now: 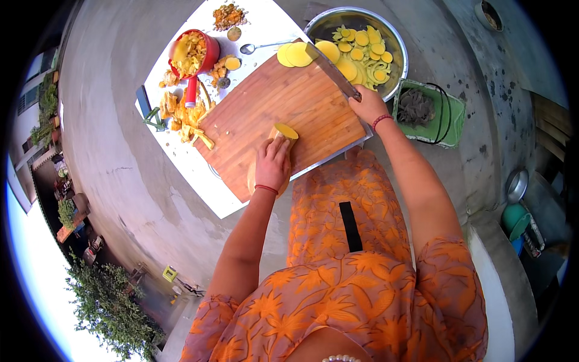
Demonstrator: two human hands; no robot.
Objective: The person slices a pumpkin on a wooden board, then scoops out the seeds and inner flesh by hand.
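Head view: board (283, 99) on table (196, 172), grey floor (114, 108), left hand (273, 163) round squash (286, 131), right hand (368, 105) round knife (330, 70)

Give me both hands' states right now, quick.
Left hand: holding the yellow squash piece on the cutting board.
Right hand: closed around the handle of the knife.

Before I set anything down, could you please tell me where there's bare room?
Bare: the cutting board between the squash piece and the knife, and the white table at its near corner. Crowded: around the red pot and yellow peelings, and beside the yellow slices.
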